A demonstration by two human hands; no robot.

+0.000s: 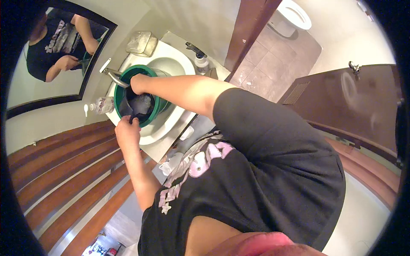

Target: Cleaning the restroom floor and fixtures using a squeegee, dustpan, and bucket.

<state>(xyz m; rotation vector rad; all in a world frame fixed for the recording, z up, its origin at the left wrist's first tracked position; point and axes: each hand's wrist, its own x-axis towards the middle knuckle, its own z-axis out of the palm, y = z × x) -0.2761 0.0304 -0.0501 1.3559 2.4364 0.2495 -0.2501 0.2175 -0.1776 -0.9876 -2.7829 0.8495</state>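
A green bucket (118, 99) stands in the white sink basin (184, 60) under the faucet (117, 78). Dark wet cloth (126, 104) lies inside it, with sudsy water (142, 104) around it. My left hand (127, 129) pinches a bit of the cloth at the bucket's near rim, thumb and fingers closed. My right hand (140, 84) reaches down into the bucket from the other side, touching the cloth. Its fingers are hidden, so their grip cannot be made out.
A clear plastic bottle (104, 105) stands left of the bucket. Behind the sink are a clear square container (141, 44) and a pump bottle (201, 62). A framed mirror (61, 54) hangs on the wall. Wooden slats (70, 172) run at left; a brown door (346, 92) is at right.
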